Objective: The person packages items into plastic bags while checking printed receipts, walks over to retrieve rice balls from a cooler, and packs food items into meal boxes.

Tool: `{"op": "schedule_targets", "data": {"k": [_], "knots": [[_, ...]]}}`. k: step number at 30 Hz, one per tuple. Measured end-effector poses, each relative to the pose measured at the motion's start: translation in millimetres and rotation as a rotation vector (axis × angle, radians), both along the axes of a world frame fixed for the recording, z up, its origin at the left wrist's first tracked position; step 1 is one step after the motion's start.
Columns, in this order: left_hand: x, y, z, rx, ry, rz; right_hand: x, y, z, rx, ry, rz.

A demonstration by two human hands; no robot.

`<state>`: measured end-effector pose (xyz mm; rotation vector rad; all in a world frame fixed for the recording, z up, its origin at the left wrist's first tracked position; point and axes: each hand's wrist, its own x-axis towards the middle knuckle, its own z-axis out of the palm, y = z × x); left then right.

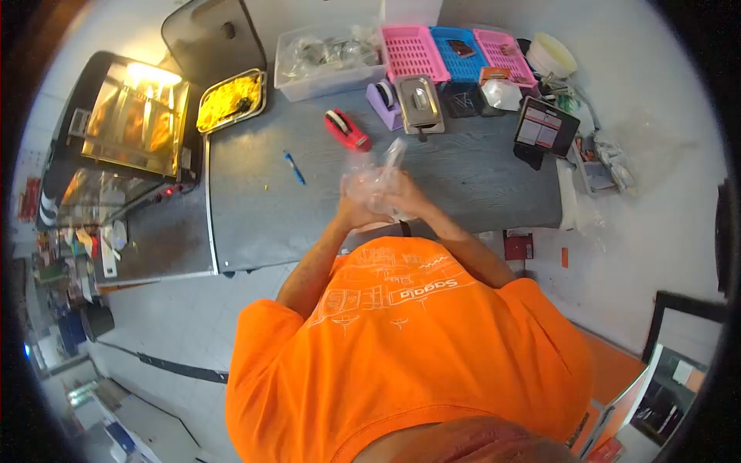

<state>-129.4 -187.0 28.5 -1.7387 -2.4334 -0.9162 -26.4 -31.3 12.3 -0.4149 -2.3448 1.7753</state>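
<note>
Close to the table's front edge, a crumpled, see-through plastic bag (370,179) is held between my two hands. My left hand (355,211) grips its left side, fingers curled against the plastic. On the other side my right hand (406,197) is closed on it, and a twisted end of clear plastic sticks up above. Whether anything lies inside the bag cannot be made out. Just beyond it are a red tape dispenser (347,130) and a purple tape dispenser (384,105). A blue pen (294,167) lies to the left.
Along the back stand a clear bin (292,89) of plastic packaging, pink (417,54) and blue baskets, and a lidded steel container (421,104). A tablet (546,126) stands at the right. Leftward are a tray of yellow food (230,102) and a lit glass display cabinet (135,116).
</note>
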Motion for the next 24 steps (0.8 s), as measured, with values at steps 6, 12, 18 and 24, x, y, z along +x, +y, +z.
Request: {"op": "schedule_targets", "data": {"k": [6, 12, 18, 24], "knots": [[13.0, 57.9, -51.1, 0.178, -0.419, -0.307, 15.3, -37.0, 98.4, 0.202, 0.124, -0.150], [28.8, 109.5, 114.3, 0.476, -1.406, -0.085, 95.9, 32.8, 184.7, 0.764, 0.594, -0.257], [19.4, 130.1, 231.9, 0.198, -1.790, -0.238, 140.5, 104.2, 140.2, 1.323, 0.671, -0.360], [11.5, 143.1, 232.9, 0.053, -0.592, -0.272, 116.8, 107.2, 141.6, 0.242, 0.662, -0.229]]}}
